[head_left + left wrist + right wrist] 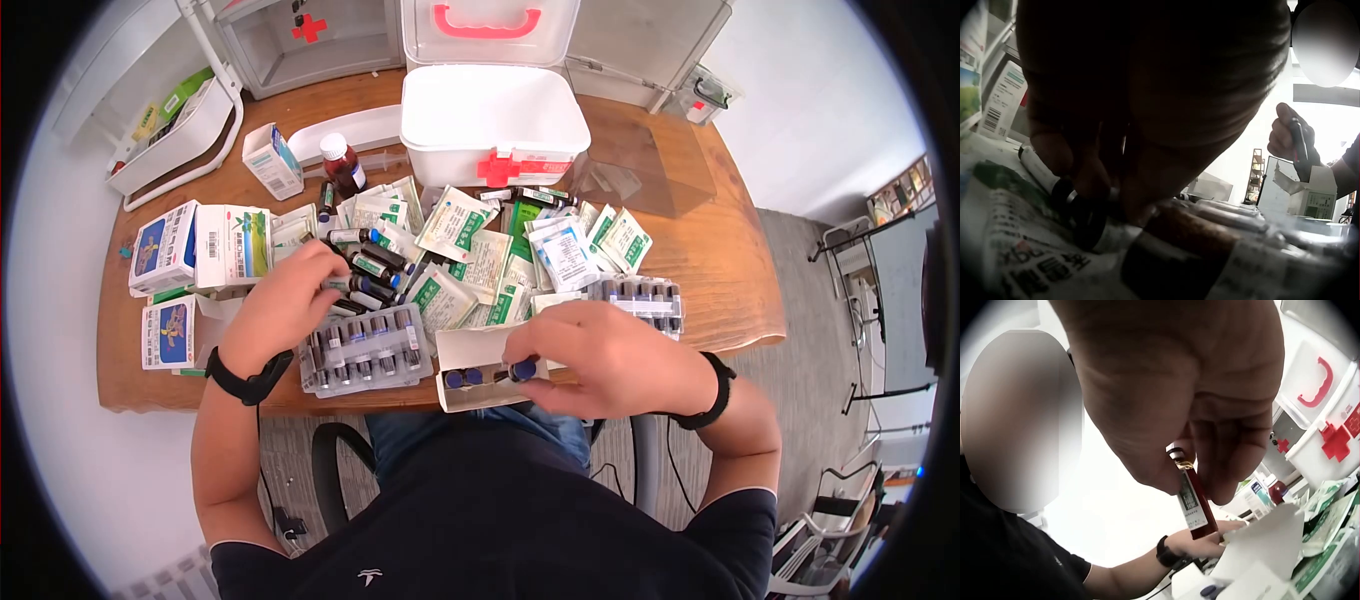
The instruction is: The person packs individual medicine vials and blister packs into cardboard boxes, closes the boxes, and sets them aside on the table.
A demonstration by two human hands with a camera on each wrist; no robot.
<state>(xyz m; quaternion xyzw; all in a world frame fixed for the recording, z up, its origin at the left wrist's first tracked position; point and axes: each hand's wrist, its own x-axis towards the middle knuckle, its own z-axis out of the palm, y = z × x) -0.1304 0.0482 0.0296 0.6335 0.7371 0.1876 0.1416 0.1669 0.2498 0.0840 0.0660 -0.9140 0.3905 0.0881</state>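
My right hand (527,366) pinches a small brown vial (1195,505) with a white label and a blue cap (522,370). It holds the vial just above an open white carton (480,350) at the table's front edge, where two blue-capped vials lie. My left hand (335,278) reaches into a heap of loose vials (368,266) left of the middle. Its curled fingers (1054,153) close round the dark cap of one vial (1082,212). A clear plastic tray of vials (365,352) lies just below that hand.
Green and white sachets (480,262) cover the middle of the wooden table (710,260). A white first-aid box (495,125) stands open behind them. Medicine cartons (165,247) sit at the left, a brown bottle (342,166) behind, and a second vial tray (642,298) at the right.
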